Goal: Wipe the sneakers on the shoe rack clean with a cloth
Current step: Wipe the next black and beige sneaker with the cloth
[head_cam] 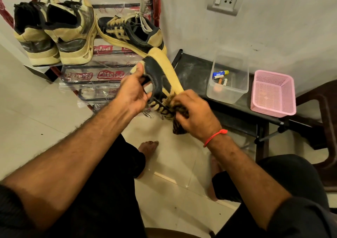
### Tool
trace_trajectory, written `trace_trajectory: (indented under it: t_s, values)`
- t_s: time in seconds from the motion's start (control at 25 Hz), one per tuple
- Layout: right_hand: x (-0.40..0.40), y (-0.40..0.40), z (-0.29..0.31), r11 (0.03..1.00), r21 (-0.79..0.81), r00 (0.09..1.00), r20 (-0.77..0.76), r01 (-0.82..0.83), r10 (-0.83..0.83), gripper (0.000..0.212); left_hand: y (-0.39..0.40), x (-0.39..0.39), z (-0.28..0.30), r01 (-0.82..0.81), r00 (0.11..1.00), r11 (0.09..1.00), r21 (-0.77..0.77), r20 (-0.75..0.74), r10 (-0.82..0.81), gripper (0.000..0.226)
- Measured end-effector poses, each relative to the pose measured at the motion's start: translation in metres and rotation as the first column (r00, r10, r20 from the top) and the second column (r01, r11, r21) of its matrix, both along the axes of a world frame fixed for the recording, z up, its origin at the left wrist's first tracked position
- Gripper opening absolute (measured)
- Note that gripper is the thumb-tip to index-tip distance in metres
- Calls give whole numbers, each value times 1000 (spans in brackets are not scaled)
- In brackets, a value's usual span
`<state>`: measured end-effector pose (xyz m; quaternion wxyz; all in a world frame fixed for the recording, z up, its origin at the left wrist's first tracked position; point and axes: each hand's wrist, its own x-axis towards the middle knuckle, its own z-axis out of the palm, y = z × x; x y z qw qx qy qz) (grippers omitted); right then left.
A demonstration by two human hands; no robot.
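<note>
Left hand clamped on black-and-cream sneaker, held off the shoe rack, sole turned right. Right hand closed around dark cloth at toe. Advice: brace firmly, wipe toe-to-heel, refold cloth. 3 sneakers on rack.

My arms are bare; a red thread circles my right wrist, and I wear black shorts, feet bare
</note>
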<state>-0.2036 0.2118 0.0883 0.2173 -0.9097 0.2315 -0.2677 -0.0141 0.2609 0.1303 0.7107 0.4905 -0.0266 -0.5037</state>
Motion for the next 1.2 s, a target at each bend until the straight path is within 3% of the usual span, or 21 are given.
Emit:
trace_trajectory:
  t_s: [0.12, 0.16, 0.24, 0.32, 0.4, 0.44, 0.56, 0.68, 1.0, 1.08, 1.2]
  values:
    - [5, 15, -24, 996, -83, 915, -402, -14, -21, 29, 3, 10, 0, -100, 994, 995, 5, -51, 100, 44]
    - [4, 15, -26, 995, -97, 897, -441, -9, -35, 29, 5, 12, 0, -117, 991, 993, 6, -60, 117, 45]
    - [1, 10, -18, 995, -91, 945, -321, 33, -61, 29, 6, 19, -2, -148, 984, 989, 0, -103, 147, 45]
    - [-1, 4, -3, 994, -48, 994, -24, 102, -103, 30, 8, 22, -4, -153, 977, 988, 20, -145, 154, 45]
    - [5, 3, 11, 988, -61, 967, 222, 142, -125, 30, 7, 10, -3, -100, 980, 993, 70, -165, 110, 45]
    - [12, 5, 15, 986, -87, 960, 254, 140, -114, 30, 6, 2, -3, -59, 983, 993, 101, -165, 75, 46]
    - [22, 11, 10, 971, -218, 985, 159, 99, -65, 31, 2, -15, 0, 6, 986, 986, 166, -164, 22, 44]
    - [9, 9, -14, 951, -301, 994, 96, 71, -44, 29, 4, -7, 4, -61, 973, 979, 192, -209, 101, 37]
    - [-6, -4, -36, 945, -296, 978, -107, 143, -181, 26, 13, -5, 9, -106, 947, 967, 231, -272, 169, 34]
    - [-3, 1, -32, 956, -252, 981, -82, 150, -176, 28, 12, -7, 6, -102, 948, 969, 225, -274, 164, 33]
    - [12, 14, -16, 969, -231, 994, 89, 89, -71, 25, 8, -18, -2, -24, 969, 966, 258, -231, 86, 31]
